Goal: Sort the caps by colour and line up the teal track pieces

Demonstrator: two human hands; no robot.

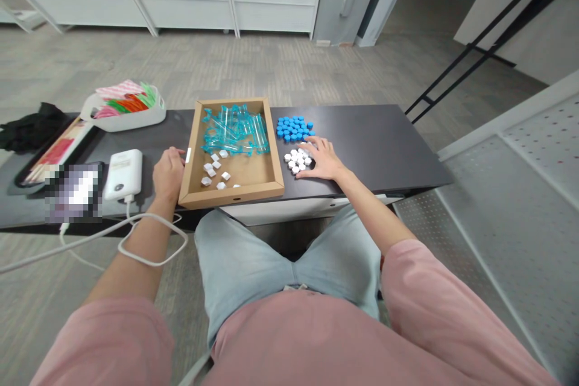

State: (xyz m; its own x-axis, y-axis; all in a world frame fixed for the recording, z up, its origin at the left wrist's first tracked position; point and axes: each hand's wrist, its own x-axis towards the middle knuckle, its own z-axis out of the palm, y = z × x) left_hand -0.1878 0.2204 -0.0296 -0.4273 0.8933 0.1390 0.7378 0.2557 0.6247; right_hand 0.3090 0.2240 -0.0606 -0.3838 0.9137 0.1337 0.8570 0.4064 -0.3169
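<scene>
My right hand [324, 160] reaches over a cluster of white hexagonal pieces [296, 158] on the dark table. Its fingers and thumb are spread around the right side of the cluster, covering part of it. Just behind lies a group of blue pieces [294, 128] of similar size. My left hand [168, 174] rests loosely curled at the left wall of a shallow cardboard box [187, 160], fingertips against or close to it. Inside the box, clear turquoise plastic tubes [236, 128] fill the far part, and several white pieces [211, 167] are scattered nearer me.
Left on the dark table [375, 142] are a white power bank [124, 175] with a cable [154, 217], a blurred phone [76, 190], a long tray [43, 172], a white basket [136, 120] of colourful strips and black cloth [34, 126]. A perforated metal panel [511, 205] stands at right.
</scene>
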